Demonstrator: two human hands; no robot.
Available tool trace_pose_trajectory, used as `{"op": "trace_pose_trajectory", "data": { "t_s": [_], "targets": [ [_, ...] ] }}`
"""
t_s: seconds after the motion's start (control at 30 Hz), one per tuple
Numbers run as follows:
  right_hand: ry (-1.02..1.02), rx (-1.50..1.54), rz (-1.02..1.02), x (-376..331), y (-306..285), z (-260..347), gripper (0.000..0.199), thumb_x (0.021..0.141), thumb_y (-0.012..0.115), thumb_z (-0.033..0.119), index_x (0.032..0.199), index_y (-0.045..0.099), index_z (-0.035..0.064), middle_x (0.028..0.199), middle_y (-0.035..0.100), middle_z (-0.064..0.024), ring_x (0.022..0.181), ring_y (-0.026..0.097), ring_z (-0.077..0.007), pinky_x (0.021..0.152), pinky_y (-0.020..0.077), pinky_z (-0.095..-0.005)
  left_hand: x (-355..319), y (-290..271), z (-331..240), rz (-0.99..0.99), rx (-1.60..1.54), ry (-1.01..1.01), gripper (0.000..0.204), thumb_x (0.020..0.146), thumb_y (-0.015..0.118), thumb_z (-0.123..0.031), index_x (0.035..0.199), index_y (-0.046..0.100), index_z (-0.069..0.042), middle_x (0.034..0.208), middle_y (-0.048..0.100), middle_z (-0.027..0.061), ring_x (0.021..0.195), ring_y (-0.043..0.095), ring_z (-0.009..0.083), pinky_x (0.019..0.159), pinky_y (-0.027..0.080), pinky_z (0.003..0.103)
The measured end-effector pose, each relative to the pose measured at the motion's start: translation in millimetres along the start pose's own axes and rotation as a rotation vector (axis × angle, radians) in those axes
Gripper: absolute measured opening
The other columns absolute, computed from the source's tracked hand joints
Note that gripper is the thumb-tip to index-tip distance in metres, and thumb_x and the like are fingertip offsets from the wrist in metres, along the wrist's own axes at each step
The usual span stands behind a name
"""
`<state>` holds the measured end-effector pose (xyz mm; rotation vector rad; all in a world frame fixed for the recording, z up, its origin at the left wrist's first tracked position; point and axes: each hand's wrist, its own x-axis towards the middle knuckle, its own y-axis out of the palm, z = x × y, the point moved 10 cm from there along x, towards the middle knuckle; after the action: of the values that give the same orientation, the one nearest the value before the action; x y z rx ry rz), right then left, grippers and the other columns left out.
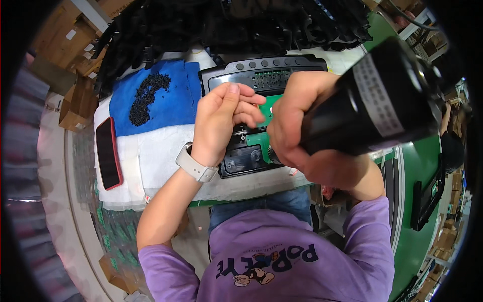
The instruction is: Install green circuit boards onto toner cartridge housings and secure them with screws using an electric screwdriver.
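Observation:
My right hand is wrapped round a thick black electric screwdriver, which carries a pale label band. The lower end of the screwdriver, partly hidden by the hand, points down at a black plastic housing with green circuit boards in it. Over the housing's left part hangs my left hand, fingers curled and thumb against the index finger; whatever lies inside them is hidden. Behind both hands, a row of round grey buttons lines the far edge of a black panel.
A blue cloth with a heap of small black screws lies to the left. Near it rests a red-cased phone on the white table cover. Black plastic parts are piled at the back. A green surface extends right.

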<state>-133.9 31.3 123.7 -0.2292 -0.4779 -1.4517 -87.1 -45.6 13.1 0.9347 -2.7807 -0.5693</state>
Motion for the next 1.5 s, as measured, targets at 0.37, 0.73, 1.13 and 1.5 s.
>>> {"op": "trace_pose_trajectory", "data": {
  "t_s": [0.37,0.73,1.13,1.5],
  "targets": [
    [-0.017,0.135,0.032,-0.8,-10.7,-3.0,0.035,0.071,0.071,0.024,0.081,0.046,0.0025,0.055,0.046,-0.0007,0.043,0.044,-0.0096,0.04,0.0344,-0.0225,2.3,-11.6,5.8,-0.167,0.047,-0.013,0.022,0.096,0.034,-0.019,0.097,0.046,0.0,0.059,0.054,0.0065,0.043,0.048,0.0097,0.039,0.036,0.02],
    [-0.354,0.47,-0.089,-3.0,-76.5,52.9,0.034,0.079,0.057,0.032,0.093,0.045,0.0039,0.063,0.045,0.0018,0.048,0.043,-0.0098,0.058,0.0365,-0.0276,-1.2,18.5,-8.9,0.067,0.146,-0.037,0.014,0.085,0.056,-0.009,0.093,0.046,-0.004,0.071,0.062,0.0087,0.059,0.062,0.0159,0.054,0.047,0.022],
    [-0.411,0.5,-0.173,-9.3,-82.6,52.5,0.031,0.078,0.057,0.031,0.091,0.046,0.0048,0.063,0.044,0.0018,0.047,0.042,-0.0093,0.058,0.0343,-0.0277,-2.1,16.3,-1.8,0.108,0.195,-0.128,0.008,0.079,0.061,-0.001,0.084,0.061,0.006,0.074,0.063,0.011,0.063,0.061,0.0127,0.058,0.05,0.022],
    [-0.404,0.453,-0.144,-9.7,-74.0,51.0,0.032,0.079,0.056,0.032,0.093,0.045,0.005,0.064,0.044,0.0016,0.047,0.042,-0.0094,0.058,0.0348,-0.0279,-3.7,23.7,-0.4,0.188,0.283,-0.102,0.009,0.083,0.058,-0.002,0.083,0.06,0.006,0.071,0.062,0.0134,0.057,0.062,0.0159,0.054,0.05,0.023]
  ]
}}
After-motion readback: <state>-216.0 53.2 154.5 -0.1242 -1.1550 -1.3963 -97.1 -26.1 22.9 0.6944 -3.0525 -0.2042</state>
